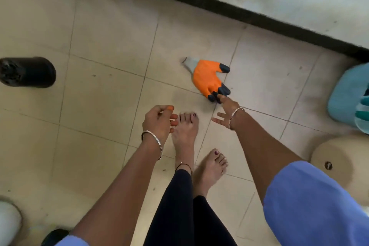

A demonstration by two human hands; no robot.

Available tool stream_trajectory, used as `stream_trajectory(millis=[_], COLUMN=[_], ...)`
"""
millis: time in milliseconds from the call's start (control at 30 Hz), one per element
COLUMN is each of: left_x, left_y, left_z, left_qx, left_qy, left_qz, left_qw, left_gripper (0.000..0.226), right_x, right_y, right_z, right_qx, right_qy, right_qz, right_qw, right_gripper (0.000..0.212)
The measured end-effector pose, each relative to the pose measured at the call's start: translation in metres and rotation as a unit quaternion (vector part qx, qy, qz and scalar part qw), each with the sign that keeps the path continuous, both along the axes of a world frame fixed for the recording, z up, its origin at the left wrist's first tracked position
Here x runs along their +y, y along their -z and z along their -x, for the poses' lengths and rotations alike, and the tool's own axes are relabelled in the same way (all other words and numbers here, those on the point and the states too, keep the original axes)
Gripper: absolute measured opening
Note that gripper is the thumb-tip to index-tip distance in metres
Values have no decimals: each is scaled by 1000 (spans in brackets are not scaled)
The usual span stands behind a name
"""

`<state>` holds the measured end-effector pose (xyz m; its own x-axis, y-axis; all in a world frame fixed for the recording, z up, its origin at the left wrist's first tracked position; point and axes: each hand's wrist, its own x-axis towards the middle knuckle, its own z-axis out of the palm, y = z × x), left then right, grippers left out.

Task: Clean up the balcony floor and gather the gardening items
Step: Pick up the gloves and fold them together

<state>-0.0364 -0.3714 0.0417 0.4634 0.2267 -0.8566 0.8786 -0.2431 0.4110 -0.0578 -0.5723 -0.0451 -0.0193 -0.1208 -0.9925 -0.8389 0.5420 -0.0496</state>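
Right hand [227,114] at glove [207,78] on floor [109,36].
Fingers [221,99] spread, one touching glove; left hand [158,120] curled, cannot tell if holding.

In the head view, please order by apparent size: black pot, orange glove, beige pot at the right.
Largest: beige pot, though the frame cuts it.
Black pot and orange glove look about alike, so unranked.

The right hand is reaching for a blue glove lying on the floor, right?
Not quite. The glove is orange with dark fingertips, not blue; the head view shows it. The rest is right: the right hand reaches for it where it lies on the floor.
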Motion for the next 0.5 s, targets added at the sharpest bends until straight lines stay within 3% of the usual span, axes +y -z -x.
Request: stream_trajectory(millis=[100, 300, 400, 500], left_x=[15, 43, 52, 62], left_y=[14, 11, -7, -36], left_z=[4, 7, 7, 6], left_qx=[8, 20, 7, -28], left_qy=[-13, -53, -37, 18], left_qz=[0, -6, -22, -42], left_qw=[1000, 998, 999, 999], left_gripper=[11, 14, 14, 14], right_x=[5, 24, 35, 56], right_y=[18, 17, -16, -82], right_z=[-4, -8, -14, -25], right_qx=[-9, -55, -89, -143], right_qy=[71, 59, -43, -195], right_qz=[12, 106, 180, 240], right_qw=[997, 991, 979, 940], right_gripper=[38, 16, 28, 27])
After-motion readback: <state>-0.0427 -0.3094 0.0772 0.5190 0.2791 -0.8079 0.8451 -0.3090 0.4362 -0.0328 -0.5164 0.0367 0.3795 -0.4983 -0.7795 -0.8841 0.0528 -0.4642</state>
